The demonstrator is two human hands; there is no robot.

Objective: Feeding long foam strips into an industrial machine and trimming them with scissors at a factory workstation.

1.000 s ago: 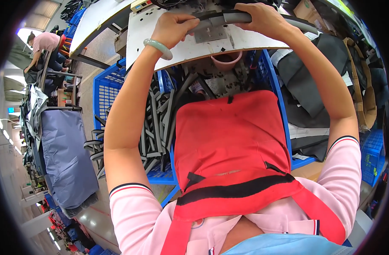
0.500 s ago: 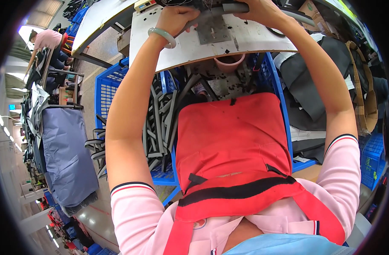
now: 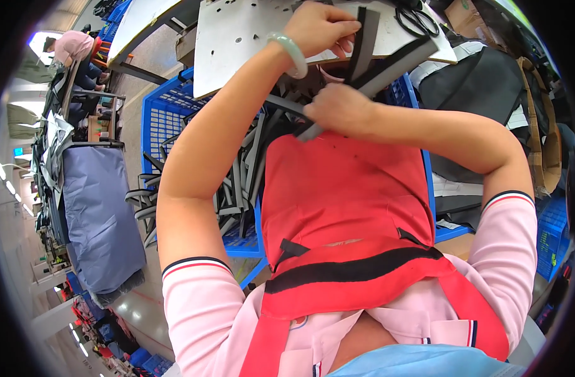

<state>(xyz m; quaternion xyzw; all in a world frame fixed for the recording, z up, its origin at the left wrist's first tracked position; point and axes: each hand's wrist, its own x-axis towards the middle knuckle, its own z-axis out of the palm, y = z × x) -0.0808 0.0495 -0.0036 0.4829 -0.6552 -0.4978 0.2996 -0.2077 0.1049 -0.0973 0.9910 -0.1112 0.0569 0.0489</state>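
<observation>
My right hand (image 3: 341, 110), slightly blurred, is closed round a long grey-and-black strip (image 3: 397, 66) above my lap. The strip slants up to the right, and shorter ends stick out to the left below the fist. Another length of grey-and-black strip (image 3: 363, 47) stands nearly upright beside my left hand (image 3: 322, 31). That hand is held over the table's front edge with its fingers curled in and its thumb at the strip's side. Whether anything is pinched there is hidden. A pale green bangle (image 3: 288, 55) circles my left wrist.
Blue crates (image 3: 158, 119) flank my lap; many grey-black strips (image 3: 237, 169) fill the left one. Dark specks lie on the white table (image 3: 227, 44), black loops like scissor handles (image 3: 419, 22) at its right. Black sheets (image 3: 469, 88) are piled right. Another person (image 3: 73, 47) sits far left.
Both hands have left the sewing spot at the back of the table. My right hand has come down toward my lap with the strip; my left hand has moved right and slightly nearer.
</observation>
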